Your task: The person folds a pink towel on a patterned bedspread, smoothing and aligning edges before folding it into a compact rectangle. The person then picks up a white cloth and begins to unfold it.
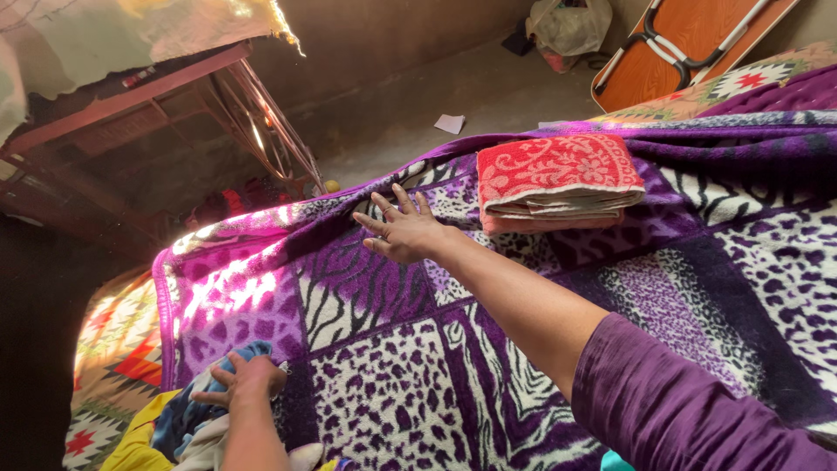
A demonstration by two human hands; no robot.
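Left hand (pixel 248 382) fingers grip soft, light blue cloth (pixel 187 410); right hand (pixel 403 231) rests splayed open on plush purple blanket (pixel 366 349).

folded red towel (pixel 558 179) on bed | white plastic bag (pixel 571 24) by wall | paper scrap (pixel 450 124) on floor

Two hands show: one left hand (pixel 248 379) at seven o'clock, fingers closed on cloth, and one right hand (pixel 403 228) near the centre, fingers spread flat. One purple blanket (pixel 488 349) fills most of the view. One folded red towel (pixel 556 181) lies at one o'clock. One pile of clothes (pixel 187 427) sits at seven o'clock. One folding table (pixel 689 44) leans at one o'clock, with one plastic bag (pixel 568 24) at twelve. One paper scrap (pixel 450 124) lies at twelve o'clock.
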